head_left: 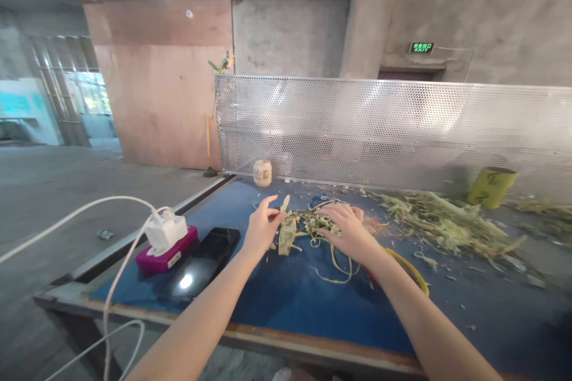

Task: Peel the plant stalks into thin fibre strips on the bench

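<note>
Your left hand (261, 227) is at about 11 o'clock from where you sit, and it looks like you've got a pale strip (286, 203) pinched between thumb and index finger. Your right hand (347, 227) is just past 12, fingers curved over the tangled clump (328, 225) of dry plant bits. Can't tell if those fingertips are actually gripping anything, since your hand covers part of it.

The clump sits on the blue worktop (286, 303), right between your hands, with a wider leaf piece (287, 238) just under your left fingers and a thin strand (342, 281) looping toward you at 6 o'clock from the clump.

Handling-wise, I'd guess all of it weighs next to nothing. The leaf piece looks papery: a bit stiff along its length, easy to split along the grain. I'd take it flat between thumb and finger pads near the middle, not by a frayed tip. The strand looks floppy and is probably the easiest to snap, so hold it close to the clump and don't yank from the loose end. The clump seems springy and crumbly, so cup it low with several fingers. Dry stuff like this shouldn't be very slippery, but it'll probably shed. There's a looser heap of strips (440, 220) at about 1:30, likely just as light and brittle.
</note>
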`<action>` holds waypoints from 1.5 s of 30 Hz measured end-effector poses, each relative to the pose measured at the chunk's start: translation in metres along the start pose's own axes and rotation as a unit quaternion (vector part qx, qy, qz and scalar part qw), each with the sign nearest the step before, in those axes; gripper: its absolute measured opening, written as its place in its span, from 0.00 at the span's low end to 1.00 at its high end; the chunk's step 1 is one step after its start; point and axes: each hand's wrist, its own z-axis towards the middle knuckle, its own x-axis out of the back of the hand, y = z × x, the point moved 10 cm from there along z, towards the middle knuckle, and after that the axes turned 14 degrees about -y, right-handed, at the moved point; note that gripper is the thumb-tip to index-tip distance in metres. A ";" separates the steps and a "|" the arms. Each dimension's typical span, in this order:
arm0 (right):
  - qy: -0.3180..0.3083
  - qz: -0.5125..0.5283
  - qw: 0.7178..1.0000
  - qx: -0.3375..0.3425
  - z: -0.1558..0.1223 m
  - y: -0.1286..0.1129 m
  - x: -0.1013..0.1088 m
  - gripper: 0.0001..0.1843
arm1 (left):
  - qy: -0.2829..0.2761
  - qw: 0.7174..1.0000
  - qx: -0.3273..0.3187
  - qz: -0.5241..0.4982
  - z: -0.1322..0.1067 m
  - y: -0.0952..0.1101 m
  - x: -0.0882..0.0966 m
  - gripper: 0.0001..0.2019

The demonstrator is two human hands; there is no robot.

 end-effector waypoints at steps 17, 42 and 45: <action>-0.135 -0.012 0.985 0.105 0.012 -0.067 -0.055 0.25 | 0.102 0.937 0.050 0.329 -0.009 0.014 0.025 0.20; 0.068 0.345 0.935 -0.046 -0.002 0.005 -0.008 0.07 | 0.062 0.965 0.039 0.252 -0.003 0.005 0.016 0.19; 0.144 0.244 0.959 0.012 -0.012 -0.006 0.016 0.07 | 0.048 0.982 0.010 0.185 -0.003 0.010 0.013 0.18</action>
